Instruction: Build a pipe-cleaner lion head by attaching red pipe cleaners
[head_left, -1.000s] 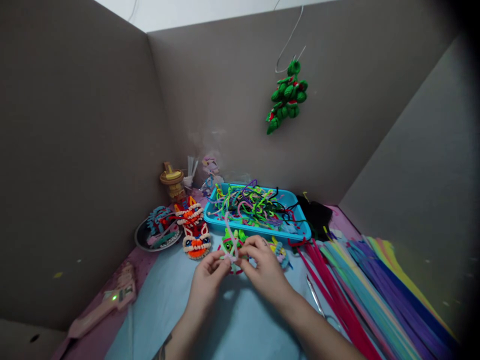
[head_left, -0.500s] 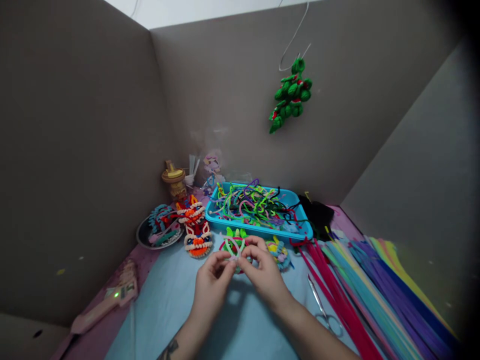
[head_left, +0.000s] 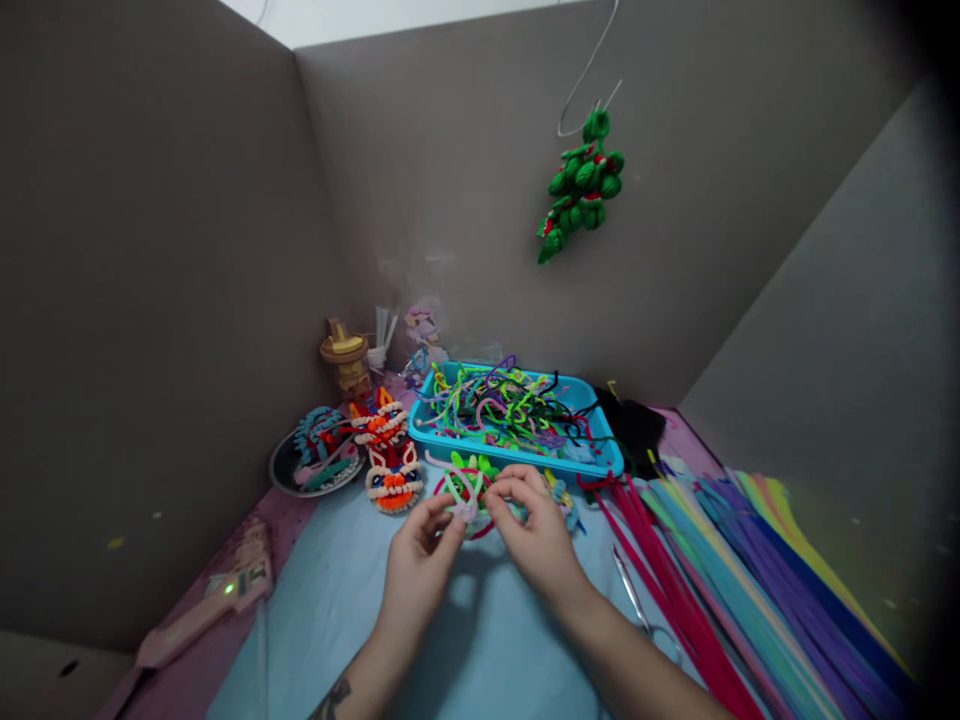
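Observation:
Between thumb and fingertips, my left hand (head_left: 421, 560) pinches a small pipe cleaner piece (head_left: 465, 508) in pale pink and light green, with strands looped upward. Just to its right, my right hand (head_left: 536, 530) is closed in a pinch at the piece's side, apparently on a pipe cleaner end; the fingers partly hide the spot. Directly behind lies a green and red pipe cleaner figure (head_left: 474, 470), overlapped by the held piece. A yellow and blue figure (head_left: 564, 500) shows partly behind my right hand.
A blue tray (head_left: 517, 462) of tangled pipe cleaners stands behind. Orange-and-cream lion heads (head_left: 394, 480) and a metal bowl (head_left: 281, 478) are at left, a pink glue gun (head_left: 202, 615) nearer. At right lie scissors (head_left: 630, 588) and pipe cleaner bundles (head_left: 780, 580). A green ornament (head_left: 581, 185) hangs above.
My right hand has shifted slightly right, away from my left fingertips, so more of the pink middle of the piece shows. My left hand keeps its pinch.

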